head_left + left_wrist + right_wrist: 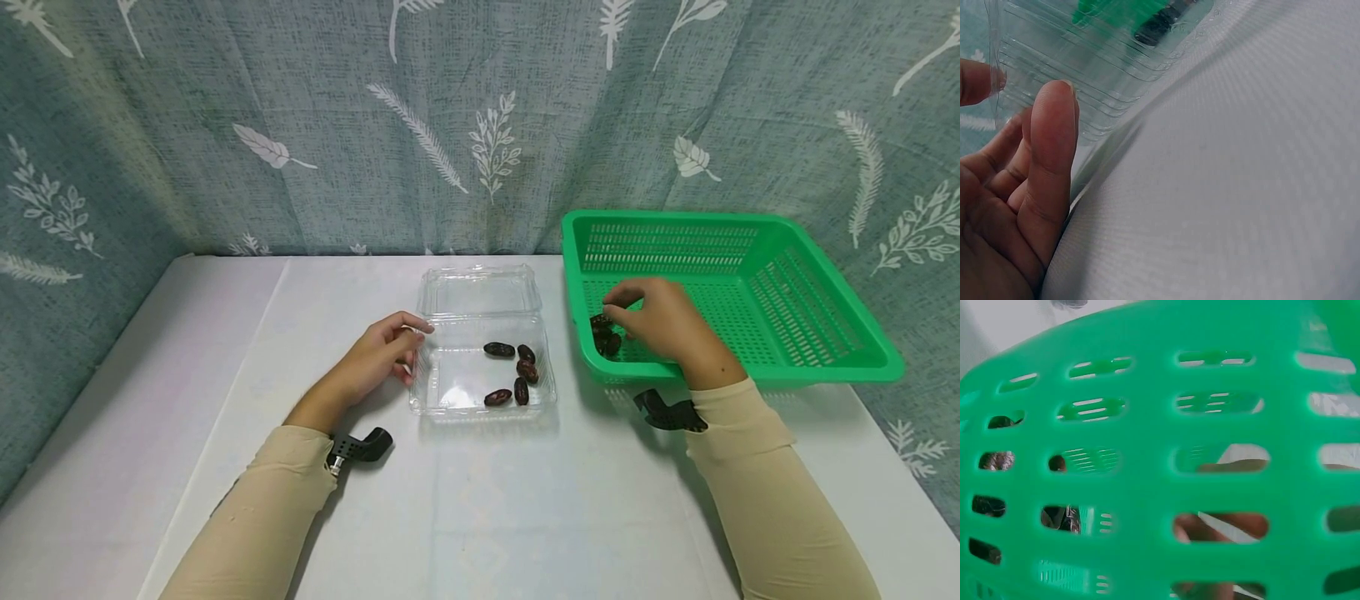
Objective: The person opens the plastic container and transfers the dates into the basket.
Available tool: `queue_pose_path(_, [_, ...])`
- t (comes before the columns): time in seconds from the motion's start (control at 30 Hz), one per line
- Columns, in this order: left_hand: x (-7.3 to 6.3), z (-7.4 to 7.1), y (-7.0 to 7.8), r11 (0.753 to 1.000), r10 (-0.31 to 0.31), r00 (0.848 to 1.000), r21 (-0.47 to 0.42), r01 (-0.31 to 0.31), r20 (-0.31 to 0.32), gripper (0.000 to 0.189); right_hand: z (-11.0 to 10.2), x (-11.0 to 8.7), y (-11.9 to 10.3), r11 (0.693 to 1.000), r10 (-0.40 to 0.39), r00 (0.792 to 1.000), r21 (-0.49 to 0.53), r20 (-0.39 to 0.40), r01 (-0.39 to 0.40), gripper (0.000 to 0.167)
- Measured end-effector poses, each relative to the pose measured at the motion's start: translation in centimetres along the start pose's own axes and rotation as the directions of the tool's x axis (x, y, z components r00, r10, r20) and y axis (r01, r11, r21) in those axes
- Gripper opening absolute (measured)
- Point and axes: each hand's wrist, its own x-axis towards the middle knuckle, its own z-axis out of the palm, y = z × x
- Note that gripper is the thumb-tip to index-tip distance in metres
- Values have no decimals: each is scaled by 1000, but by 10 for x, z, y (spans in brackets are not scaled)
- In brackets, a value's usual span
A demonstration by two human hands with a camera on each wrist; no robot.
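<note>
Picking dark brown oval dates (607, 343) from the slotted green plastic basket (810, 373) into the open clear plastic box (457, 371), I'd judge. Five dates lie in the box's right half, a small pile at the basket's left end. Next move likely needs a clean pinch, then lift over the rim. Right hand (656, 321) bends down at the pile; can't tell if it's gripping one. Left hand (378, 354) touches the box's left edge, fingers relaxed.

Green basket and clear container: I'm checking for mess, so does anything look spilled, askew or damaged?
Nothing looks spilled or damaged. The right rim of the green basket appears to jut past the table edge, slightly odd. Visible dates lie inside the basket or clear container.
</note>
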Motion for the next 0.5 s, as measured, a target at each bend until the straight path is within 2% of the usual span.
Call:
queue_pose_path(0.1, [-1, 0, 0, 1000, -2, 1000, -1, 2, 3, 33, 0, -2, -3, 999, -41, 995, 22, -94, 44, 25])
queue_pose_path(0.17, [-1, 0, 0, 1000, 0, 1000, -3, 0, 6, 34, 1, -5, -6, 994, -91, 981, 40, -174, 99, 22])
queue_pose_path(0.33, [-1, -1, 1, 1000, 13, 1000, -18, -13, 15, 34, 5, -11, -20, 969, -206, 919, 60, -338, 239, 14])
queue_pose_path(0.5, [-1, -2, -1, 999, 29, 999, -24, -28, 19, 34, 12, -22, -41, 931, -300, 872, 80, -388, 356, 13])
